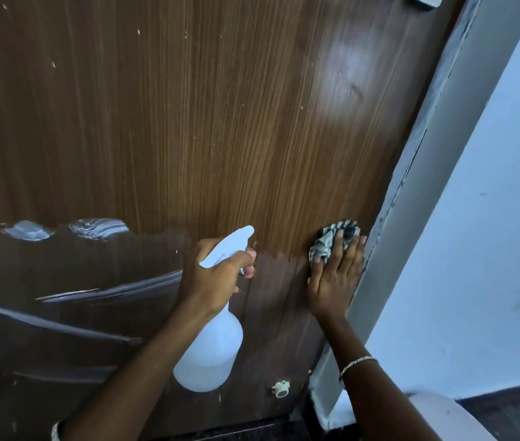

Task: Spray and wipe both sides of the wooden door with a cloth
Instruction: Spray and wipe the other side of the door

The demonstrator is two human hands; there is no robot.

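While the left hand (217,278) grips a spray bottle (210,354), the flat right hand (335,281) presses a cloth (325,243) on the door (220,122).

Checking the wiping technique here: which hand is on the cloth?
The right hand, fingers flat, presses the striped cloth against the wooden door beside the frame; the left hand instead grips the white spray bottle.

Head view: from the person's head, looking forward and down.
Facing: the wooden door (220,122), its lower part.
Nearness: close; the door fills most of the view.
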